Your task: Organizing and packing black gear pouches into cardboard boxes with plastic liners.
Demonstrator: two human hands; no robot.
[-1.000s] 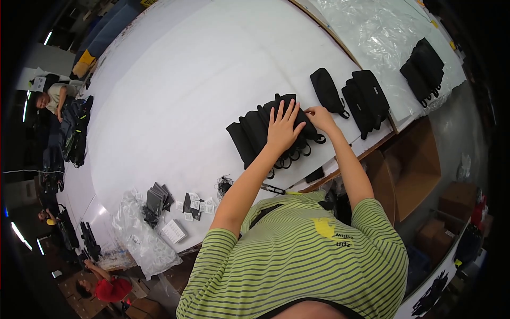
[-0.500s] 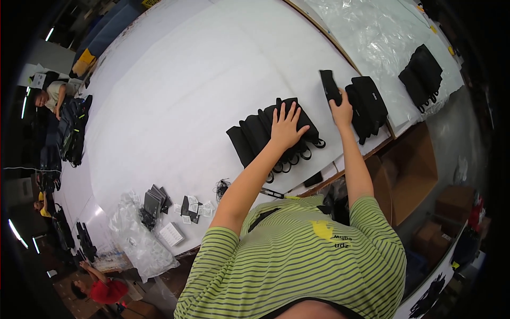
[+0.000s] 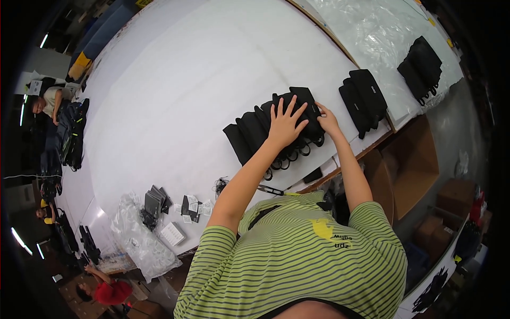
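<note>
Overlapping black fabric pouches (image 3: 247, 135) lie in a row on the white table, their small loops toward me. My left hand (image 3: 286, 125) rests flat on the row with its fingers spread. At the right end, the outermost black pouch (image 3: 304, 101) leans over its neighbour. My right hand (image 3: 328, 122) has its fingers closed on that pouch's right edge; the fingertips are partly hidden. Further right, beyond a gap, lies a smaller stack of black pouches (image 3: 366, 95).
Another group of black pouches (image 3: 421, 66) sits on plastic sheeting (image 3: 366, 26) at the right. Grey cards (image 3: 154, 201), a white box (image 3: 172, 234) and a crumpled plastic bag (image 3: 135, 239) are at the left front. An open cardboard box (image 3: 411, 165) stands below the table edge. Other people work at the left.
My right hand has moved left, bringing a black pouch from beside the right stack onto the right end of the row. My left hand stays on the row.
</note>
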